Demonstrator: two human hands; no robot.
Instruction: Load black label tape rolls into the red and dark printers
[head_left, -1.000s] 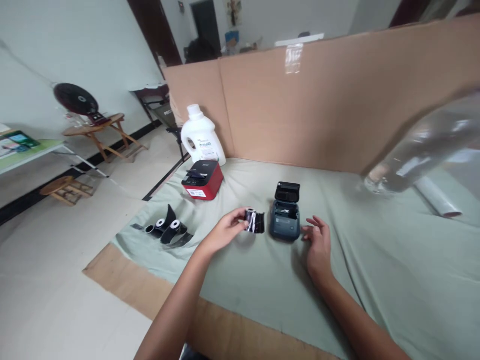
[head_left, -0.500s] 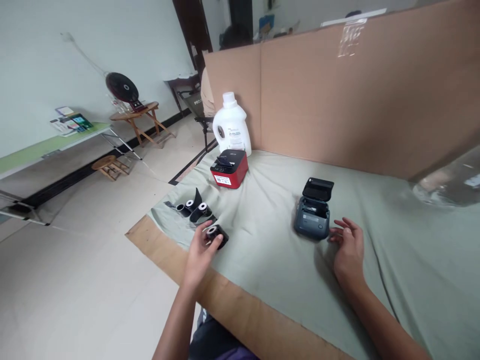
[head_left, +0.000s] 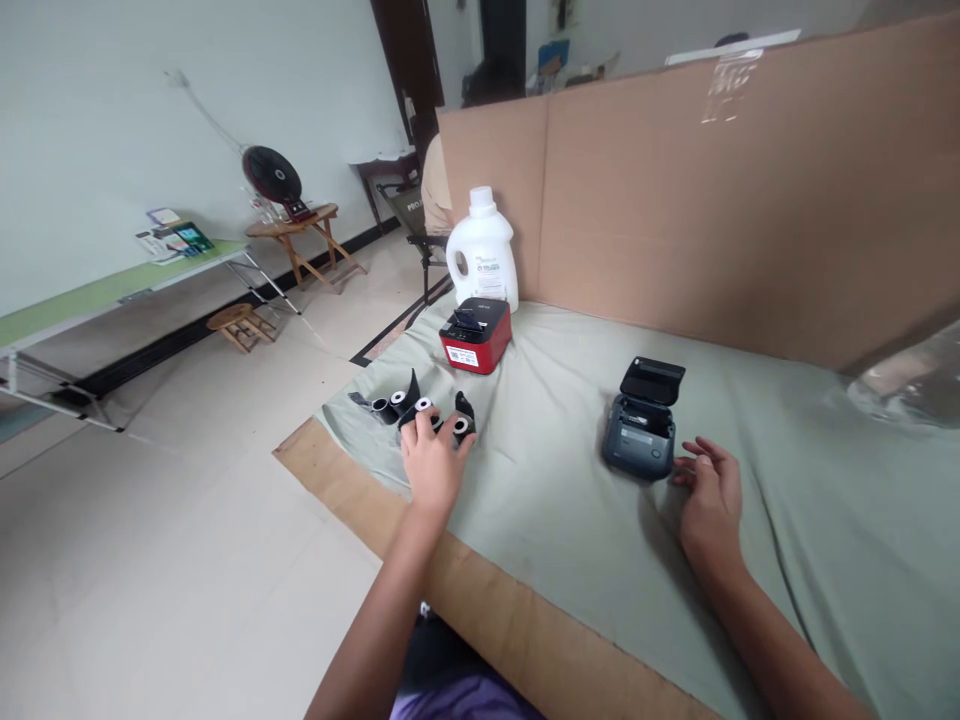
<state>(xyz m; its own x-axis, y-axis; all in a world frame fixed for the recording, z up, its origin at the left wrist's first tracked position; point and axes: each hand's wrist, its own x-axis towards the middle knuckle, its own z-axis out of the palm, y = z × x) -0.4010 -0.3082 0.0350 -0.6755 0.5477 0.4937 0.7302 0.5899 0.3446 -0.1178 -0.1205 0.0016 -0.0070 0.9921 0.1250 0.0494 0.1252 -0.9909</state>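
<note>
left hand (head_left: 433, 465) has brought a black roll (head_left: 462, 428) beside the other rolls (head_left: 398, 400), grip half-closed, hold unclear; right hand (head_left: 711, 505) stays loosely open by the printer (head_left: 637, 440). cloth (head_left: 540, 500) covers the counter (head_left: 517, 597), a fan (head_left: 272, 176) beyond.

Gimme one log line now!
left hand: at black rolls | right hand: beside dark plastic printer, lid open | black-topped red box: by white plastic jug

Black rolls (head_left: 385, 411) lay partly hidden behind the left hand (head_left: 433, 465), its grip unclear.
A red printer (head_left: 480, 345) blocked the base of a white jug (head_left: 484, 245), whose small print was illegible; cardboard (head_left: 720, 190) screened most of a person (head_left: 437, 190); the right edge cropped blurred clear plastic (head_left: 919, 375).
</note>
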